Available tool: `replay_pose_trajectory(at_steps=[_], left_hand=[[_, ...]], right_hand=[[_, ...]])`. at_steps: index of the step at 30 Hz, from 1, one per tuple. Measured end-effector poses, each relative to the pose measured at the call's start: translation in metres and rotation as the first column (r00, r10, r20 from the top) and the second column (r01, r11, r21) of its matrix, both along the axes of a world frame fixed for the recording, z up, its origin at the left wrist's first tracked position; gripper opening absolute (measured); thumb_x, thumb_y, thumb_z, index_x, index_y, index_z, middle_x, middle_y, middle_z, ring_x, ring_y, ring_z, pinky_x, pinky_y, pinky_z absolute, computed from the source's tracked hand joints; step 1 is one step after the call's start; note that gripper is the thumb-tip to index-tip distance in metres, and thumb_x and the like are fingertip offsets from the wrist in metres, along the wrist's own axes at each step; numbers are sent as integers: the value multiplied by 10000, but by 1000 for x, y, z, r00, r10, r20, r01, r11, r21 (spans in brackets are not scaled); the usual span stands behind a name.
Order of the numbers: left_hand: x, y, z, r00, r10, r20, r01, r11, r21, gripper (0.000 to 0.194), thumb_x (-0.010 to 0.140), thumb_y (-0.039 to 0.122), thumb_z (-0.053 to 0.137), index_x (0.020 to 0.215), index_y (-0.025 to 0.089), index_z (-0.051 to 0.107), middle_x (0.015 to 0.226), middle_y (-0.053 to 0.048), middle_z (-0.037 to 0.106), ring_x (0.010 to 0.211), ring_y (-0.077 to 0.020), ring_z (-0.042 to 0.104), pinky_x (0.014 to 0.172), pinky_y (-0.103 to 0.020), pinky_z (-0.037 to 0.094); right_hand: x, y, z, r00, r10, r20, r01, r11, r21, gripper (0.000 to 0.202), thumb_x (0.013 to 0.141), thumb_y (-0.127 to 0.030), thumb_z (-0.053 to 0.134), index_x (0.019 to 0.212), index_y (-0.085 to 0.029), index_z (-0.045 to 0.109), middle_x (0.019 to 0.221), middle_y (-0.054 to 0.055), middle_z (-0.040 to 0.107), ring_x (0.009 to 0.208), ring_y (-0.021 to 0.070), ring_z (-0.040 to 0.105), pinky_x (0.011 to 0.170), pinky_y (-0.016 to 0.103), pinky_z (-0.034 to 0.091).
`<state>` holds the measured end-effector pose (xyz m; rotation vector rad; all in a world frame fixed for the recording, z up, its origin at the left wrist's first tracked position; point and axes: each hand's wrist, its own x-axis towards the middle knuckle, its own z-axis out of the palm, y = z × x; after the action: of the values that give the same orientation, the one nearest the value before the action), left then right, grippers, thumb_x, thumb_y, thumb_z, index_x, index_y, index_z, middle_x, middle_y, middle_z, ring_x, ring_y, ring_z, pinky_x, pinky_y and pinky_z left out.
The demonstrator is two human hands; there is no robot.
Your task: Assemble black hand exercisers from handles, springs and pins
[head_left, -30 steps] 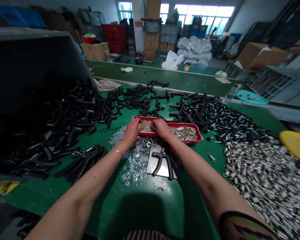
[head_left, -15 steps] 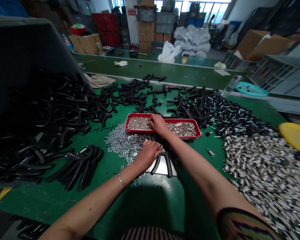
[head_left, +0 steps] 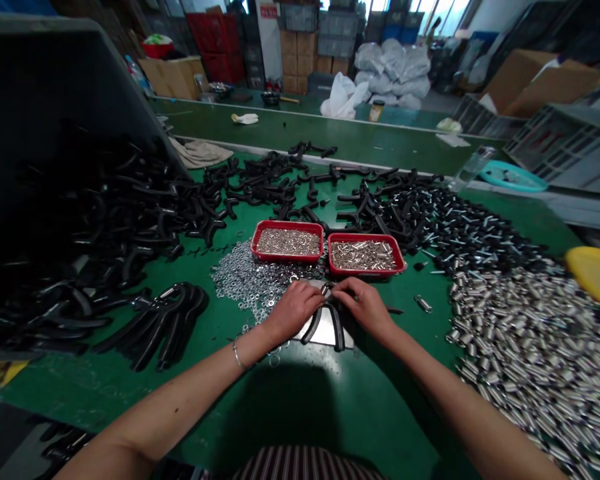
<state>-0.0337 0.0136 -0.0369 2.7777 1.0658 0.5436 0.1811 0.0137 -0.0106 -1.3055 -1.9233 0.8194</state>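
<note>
A black-handled tool (head_left: 338, 328) with two spread handles lies over a small metal plate (head_left: 324, 333). My left hand (head_left: 295, 310) is closed on the tool's upper end from the left. From the right, my right hand (head_left: 363, 303) pinches at the same end, beside a small silver spring; whatever is between its fingertips is too small to make out. Just beyond the hands are two red trays, the left one (head_left: 287, 257) with tiny metal parts, the right one (head_left: 367, 272) with small pins. Loose metal rings (head_left: 245, 280) spread left of my left hand.
Black handles (head_left: 155, 330) pile up at the left, some inside a large dark bin (head_left: 45, 87). Black-headed screws (head_left: 470, 230) and silver springs (head_left: 530, 333) cover the right side. A yellow lid (head_left: 595, 273) sits at the right edge.
My right hand has left the left red tray and come down toward me, to the tool's upper end. My left hand has stayed at the tool. Both trays now show fully.
</note>
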Motion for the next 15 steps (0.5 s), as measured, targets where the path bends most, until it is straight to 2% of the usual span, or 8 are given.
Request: replay_pose_trajectory(at_steps=[3,7,10,15], left_hand=[[1,-4,3,996,60,66,-55,995,-78,266,1026,292,426,1112,192,656,1112,-67,671,1056,-223,543,928,-389,381],[8,-5,4,971,195,137,-172,971,-166,208,998,296,496,987,191,675,1037,-53,674,1032,-217,560,926,-387,378],[12,-4,2,952,240,187,-197,955,-224,145,964,274,563,916,189,670,974,-43,668,993,-213,569,912,-378,384],[13,-4,0,925,273,266,-203,944,-261,88,945,220,585,913,191,661,971,-46,666,1000,-212,579,916,-376,387]], right_hand=[[3,-17,-10,991,26,129,-41,992,116,127,951,-292,572,875,-227,651,902,50,676,891,221,607,846,362,478],[-5,-20,-19,953,43,299,-114,968,225,151,975,-294,541,898,-214,643,934,84,674,914,244,591,853,382,477],[-8,-19,-23,911,-9,412,-116,953,279,161,979,-285,536,901,-191,641,927,97,667,894,242,591,833,371,473],[-11,-18,-26,846,-86,527,-141,916,375,201,980,-299,543,875,-164,649,893,99,670,842,230,576,789,349,453]])
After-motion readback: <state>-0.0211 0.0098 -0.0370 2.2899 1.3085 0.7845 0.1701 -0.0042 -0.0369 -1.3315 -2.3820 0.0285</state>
